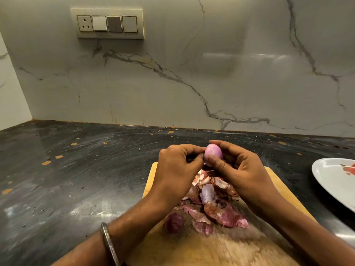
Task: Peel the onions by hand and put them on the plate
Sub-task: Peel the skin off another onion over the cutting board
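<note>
A small pink peeled onion point(212, 153) is held above the far end of the wooden cutting board point(221, 248). My right hand point(238, 169) grips it between thumb and fingers. My left hand point(176, 167) has its fingers curled, with the thumb and fingertips pinching at the onion's left side. A heap of purple and white onion skins point(213, 204) lies on the board under my hands. One dark unpeeled onion point(173, 222) sits on the board near my left wrist. The white plate point(330, 181) stands at the right edge, partly cut off.
The board lies on a dark speckled stone counter point(76, 179). A marble wall with a switch panel point(107, 24) rises behind it. A side wall closes the left corner.
</note>
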The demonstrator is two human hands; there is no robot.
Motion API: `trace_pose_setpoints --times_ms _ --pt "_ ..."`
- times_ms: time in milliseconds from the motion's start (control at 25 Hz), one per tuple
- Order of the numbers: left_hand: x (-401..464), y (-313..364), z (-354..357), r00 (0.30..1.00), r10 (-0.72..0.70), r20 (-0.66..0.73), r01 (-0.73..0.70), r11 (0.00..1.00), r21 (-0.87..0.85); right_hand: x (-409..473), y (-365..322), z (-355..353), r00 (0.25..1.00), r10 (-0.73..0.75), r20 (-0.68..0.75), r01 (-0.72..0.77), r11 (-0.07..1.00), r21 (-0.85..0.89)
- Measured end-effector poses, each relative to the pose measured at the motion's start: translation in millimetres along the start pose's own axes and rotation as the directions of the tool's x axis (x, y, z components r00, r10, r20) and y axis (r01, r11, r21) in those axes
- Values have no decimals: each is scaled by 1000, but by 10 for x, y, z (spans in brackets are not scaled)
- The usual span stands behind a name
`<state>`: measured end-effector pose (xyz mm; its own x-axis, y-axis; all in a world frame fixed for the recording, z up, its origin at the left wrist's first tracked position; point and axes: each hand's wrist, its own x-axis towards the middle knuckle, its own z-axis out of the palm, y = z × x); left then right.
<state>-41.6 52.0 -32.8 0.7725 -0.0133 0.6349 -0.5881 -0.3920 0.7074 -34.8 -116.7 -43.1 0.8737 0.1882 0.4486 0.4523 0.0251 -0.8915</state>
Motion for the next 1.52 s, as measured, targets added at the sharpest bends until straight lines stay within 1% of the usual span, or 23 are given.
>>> trace_pose_setpoints --times_ms 120,200,320,400,480,560,760,880,960,1040,1080,1120,1240,1320,1400,1520 --pt "-10 23 16 998 -50 -38 47 996 -82 2 -2 21 999 -32 -2 32 999 5" --pt "-5 19 21 993 -108 -45 101 985 -144 3 2 30 998 -58 -2 58 998 15" --pt "6 -4 41 978 -206 -35 192 953 -233 -3 -9 38 995 -104 0 104 994 -25" --pt "15 -2 45 957 -289 -8 273 912 -306 -3 -9 45 992 -126 -2 126 990 -64" --pt "14 7 39 929 -367 47 352 839 -414 0 -6 46 990 -138 -4 137 986 -90" --pt "20 24 26 903 -416 110 412 763 -497 1 -10 48 987 -158 4 157 979 -131" --pt "33 12 16 856 -484 183 497 669 -553 9 3 34 983 -181 36 184 963 -195" --pt "39 -8 28 809 -545 221 553 579 -599 9 28 43 981 -183 62 192 960 -205" --pt "56 -26 24 799 -538 270 570 533 -625 8 28 44 977 -202 73 213 956 -203" --pt "71 -47 9 809 -493 319 567 517 -641 24 29 27 977 -206 51 212 954 -212" --pt "75 -53 10 815 -477 330 564 518 -643 31 37 10 981 -194 30 196 961 -195" --pt "75 -67 20 823 -466 324 555 542 -631 34 42 -3 986 -169 7 168 972 -162" --pt "68 -108 29 878 -413 241 477 728 -493 52 63 -5 996 -83 -39 80 993 -82" --pt "65 -125 27 911 -363 196 412 824 -388 49 66 1 996 -73 -43 68 993 -99" --pt "55 -125 26 938 -312 155 344 897 -277 48 64 2 996 -72 -46 66 990 -123" --pt "36 -100 33 974 -215 74 222 970 -95 41 64 6 997 -56 -52 49 990 -135"
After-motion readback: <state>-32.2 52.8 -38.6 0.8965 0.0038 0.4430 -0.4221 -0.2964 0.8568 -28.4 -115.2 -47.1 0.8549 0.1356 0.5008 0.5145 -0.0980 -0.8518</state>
